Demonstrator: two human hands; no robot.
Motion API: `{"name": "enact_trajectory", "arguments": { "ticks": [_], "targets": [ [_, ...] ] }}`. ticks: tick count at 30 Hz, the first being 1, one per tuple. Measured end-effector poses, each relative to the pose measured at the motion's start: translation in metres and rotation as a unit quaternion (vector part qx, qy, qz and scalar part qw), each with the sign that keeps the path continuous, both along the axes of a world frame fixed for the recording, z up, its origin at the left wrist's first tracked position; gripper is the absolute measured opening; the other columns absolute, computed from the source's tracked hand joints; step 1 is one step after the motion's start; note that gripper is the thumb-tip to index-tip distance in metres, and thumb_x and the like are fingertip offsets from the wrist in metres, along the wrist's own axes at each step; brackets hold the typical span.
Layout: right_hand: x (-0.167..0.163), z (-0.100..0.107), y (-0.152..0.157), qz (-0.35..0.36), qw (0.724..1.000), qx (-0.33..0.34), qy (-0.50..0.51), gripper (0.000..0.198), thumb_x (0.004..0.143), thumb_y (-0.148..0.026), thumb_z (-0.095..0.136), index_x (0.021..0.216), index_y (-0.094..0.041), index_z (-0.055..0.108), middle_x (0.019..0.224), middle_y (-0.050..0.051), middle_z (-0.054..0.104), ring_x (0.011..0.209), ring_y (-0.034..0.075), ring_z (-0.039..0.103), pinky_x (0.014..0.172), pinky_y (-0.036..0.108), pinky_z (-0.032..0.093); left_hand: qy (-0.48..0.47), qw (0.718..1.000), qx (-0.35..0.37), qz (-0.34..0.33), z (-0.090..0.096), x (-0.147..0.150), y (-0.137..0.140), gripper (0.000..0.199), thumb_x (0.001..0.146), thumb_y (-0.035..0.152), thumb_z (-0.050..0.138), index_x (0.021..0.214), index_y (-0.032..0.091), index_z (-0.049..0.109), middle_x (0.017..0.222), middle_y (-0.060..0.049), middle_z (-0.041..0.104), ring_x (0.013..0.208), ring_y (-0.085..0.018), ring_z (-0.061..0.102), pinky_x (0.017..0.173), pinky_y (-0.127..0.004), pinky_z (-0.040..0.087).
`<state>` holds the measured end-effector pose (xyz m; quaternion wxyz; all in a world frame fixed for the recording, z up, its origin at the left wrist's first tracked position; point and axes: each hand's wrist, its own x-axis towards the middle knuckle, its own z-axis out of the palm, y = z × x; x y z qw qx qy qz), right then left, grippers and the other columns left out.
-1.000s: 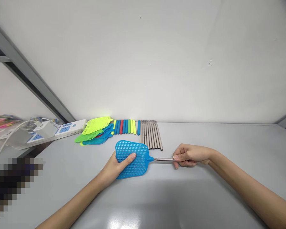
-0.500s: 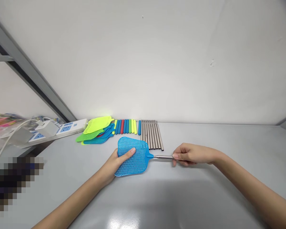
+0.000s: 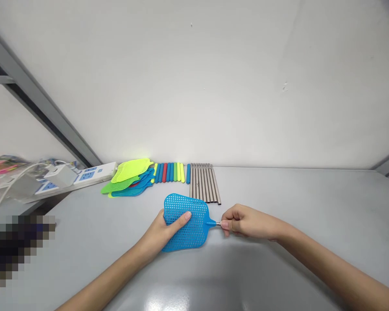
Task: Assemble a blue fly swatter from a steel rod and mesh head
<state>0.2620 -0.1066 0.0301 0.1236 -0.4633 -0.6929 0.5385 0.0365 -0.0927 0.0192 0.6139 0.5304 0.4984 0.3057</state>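
A blue perforated fly swatter head is tilted above the table, its neck pointing right. My left hand grips its left side, thumb on the mesh and the other fingers hidden behind. At the neck, a thin metal rod meets the blue plastic. My right hand pinches that rod close to the neck, covering most of its length. Behind the swatter head, several metal tubes lie side by side. Left of them is a row of coloured handle grips in blue, red, green and yellow.
More swatter heads, yellow, green and blue, are piled at the back left. Beside them a white power strip carries plugs and a cable. The grey table meets a white wall. A blurred dark shape is at the lower left.
My right hand has slid left along the rod, nearer the neck, so less metal shows. The swatter head has shifted slightly right and towards me, still in my left hand.
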Motion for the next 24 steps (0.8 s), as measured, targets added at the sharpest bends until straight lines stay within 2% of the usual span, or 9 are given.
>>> {"name": "enact_trajectory", "arguments": {
  "ticks": [5, 8, 11, 18, 24],
  "targets": [
    [-0.002, -0.002, -0.004, -0.029, 0.992, -0.110, 0.051, 0.029, 0.076, -0.037, 0.046, 0.063, -0.012, 0.053, 0.042, -0.007, 0.029, 0.037, 0.003, 0.021, 0.034, 0.017, 0.015, -0.014, 1.000, 0.006, -0.023, 0.001, 0.001, -0.002, 0.028, 0.068, 0.036, 0.057, 0.086, 0.016, 0.056, 0.082, -0.004, 0.064, 0.078, -0.018, 0.059, 0.071, -0.029, 0.049],
    [-0.002, -0.005, -0.003, -0.033, 0.977, -0.193, 0.081, 0.029, 0.075, -0.038, 0.047, 0.063, -0.013, 0.051, 0.039, -0.008, 0.028, 0.032, 0.002, 0.017, 0.030, 0.017, 0.010, 0.000, 0.999, 0.019, -0.031, 0.000, 0.000, -0.003, 0.026, 0.068, 0.036, 0.057, 0.083, 0.015, 0.056, 0.082, -0.004, 0.064, 0.076, -0.018, 0.059, 0.070, -0.029, 0.049],
    [-0.001, -0.008, -0.002, -0.033, 0.964, -0.245, 0.103, 0.027, 0.074, -0.037, 0.049, 0.062, -0.013, 0.051, 0.038, -0.009, 0.027, 0.030, 0.002, 0.015, 0.028, 0.016, 0.008, 0.019, 0.999, 0.038, -0.033, -0.001, 0.001, -0.005, 0.026, 0.067, 0.036, 0.057, 0.082, 0.015, 0.056, 0.081, -0.004, 0.064, 0.075, -0.017, 0.059, 0.069, -0.028, 0.049],
    [0.001, -0.016, 0.001, -0.023, 0.939, -0.320, 0.121, 0.025, 0.073, -0.035, 0.051, 0.061, -0.013, 0.050, 0.038, -0.008, 0.030, 0.029, 0.001, 0.016, 0.025, 0.014, 0.008, 0.044, 0.997, 0.055, -0.035, 0.003, 0.002, -0.009, 0.026, 0.066, 0.037, 0.058, 0.082, 0.016, 0.057, 0.081, -0.004, 0.065, 0.076, -0.018, 0.059, 0.069, -0.028, 0.049],
    [0.002, -0.017, 0.002, -0.017, 0.941, -0.312, 0.128, 0.025, 0.072, -0.035, 0.052, 0.063, -0.012, 0.052, 0.040, -0.008, 0.030, 0.029, 0.001, 0.016, 0.026, 0.015, 0.008, 0.031, 0.999, 0.038, -0.015, 0.002, 0.002, -0.008, 0.026, 0.064, 0.037, 0.060, 0.081, 0.017, 0.059, 0.081, -0.003, 0.065, 0.076, -0.019, 0.059, 0.068, -0.029, 0.048]
  ]
}}
